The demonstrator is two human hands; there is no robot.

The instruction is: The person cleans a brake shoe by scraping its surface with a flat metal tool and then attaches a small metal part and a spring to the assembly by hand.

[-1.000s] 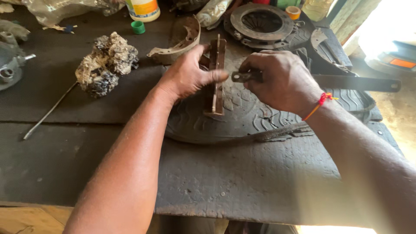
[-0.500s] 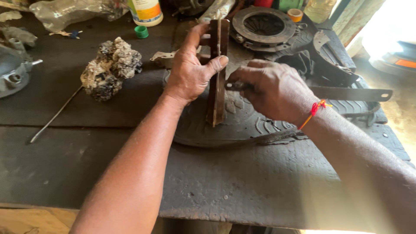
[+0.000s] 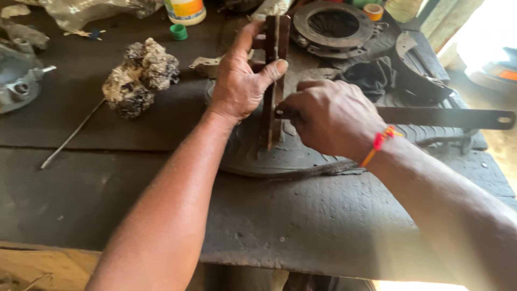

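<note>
My left hand [image 3: 239, 81] reaches in from below, wrist straight, and its grip is clamped on a rusty metal bar [image 3: 273, 81] that stands upright: thumb pressed across the near face, fingers wrapped around the far edge. The bar's lower end rests on a piece of worn tyre rubber [image 3: 280, 156] lying on the dark tabletop [image 3: 323, 226].

My right hand [image 3: 331, 118] comes in from the right with knuckles up and a red thread at the wrist. Its fingers are curled shut on the end of a long flat blade [image 3: 441, 117], just beside the bar; I cannot tell exactly where the blade meets the bar, because the hand hides that spot. The blade runs out flat to the right, above the rubber.

To the left lies a lumpy grey clump [image 3: 141, 75] and a thin rod [image 3: 72, 134]. Behind the bar sits a round metal disc [image 3: 333, 24], and near it a green cap [image 3: 178, 31].
</note>
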